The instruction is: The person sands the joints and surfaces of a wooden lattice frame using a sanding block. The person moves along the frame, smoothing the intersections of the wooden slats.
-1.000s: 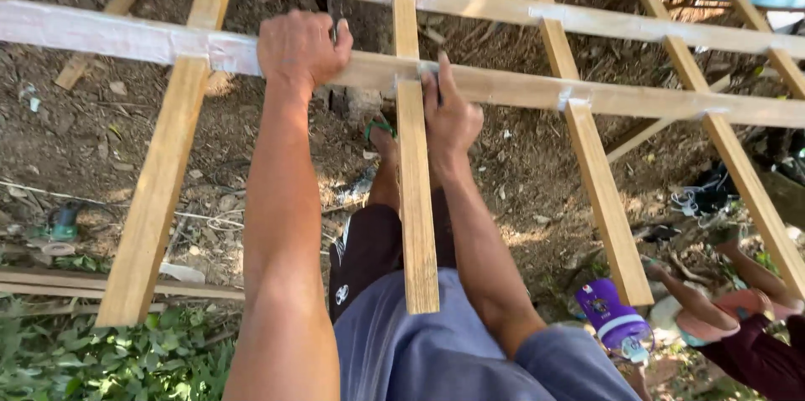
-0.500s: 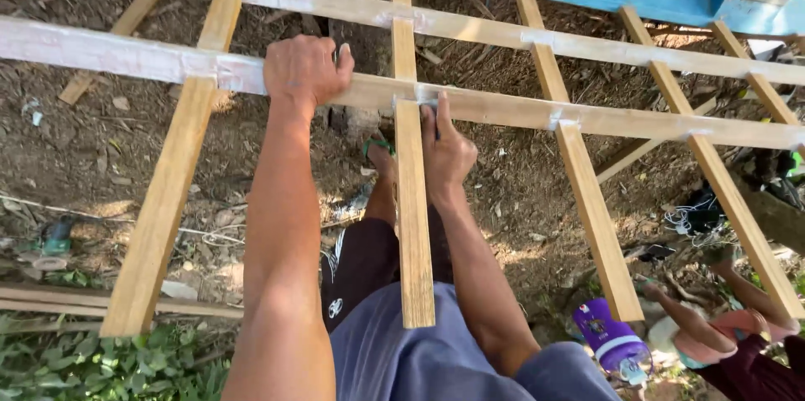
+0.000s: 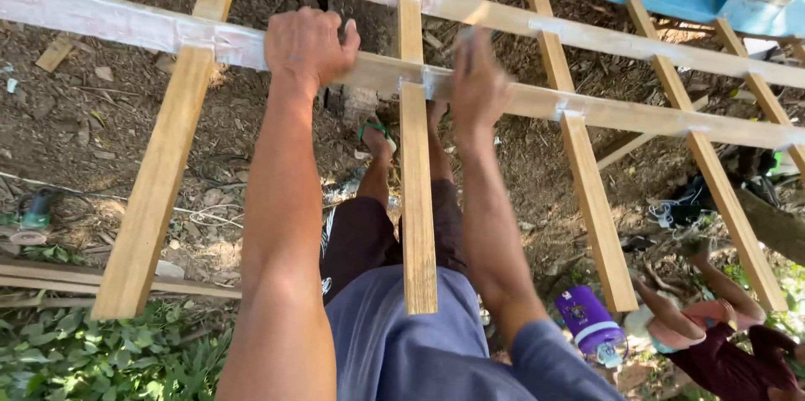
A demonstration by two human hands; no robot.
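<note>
Rail (image 3: 126, 23) – apparently under both fists

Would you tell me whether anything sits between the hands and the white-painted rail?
Nothing visible does. The left hand is closed over the rail, and the right hand lies against it beside the middle slat.

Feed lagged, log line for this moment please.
left hand: grips cross rail | right hand: flat on rail by centre slat | purple bottle: below right
</note>
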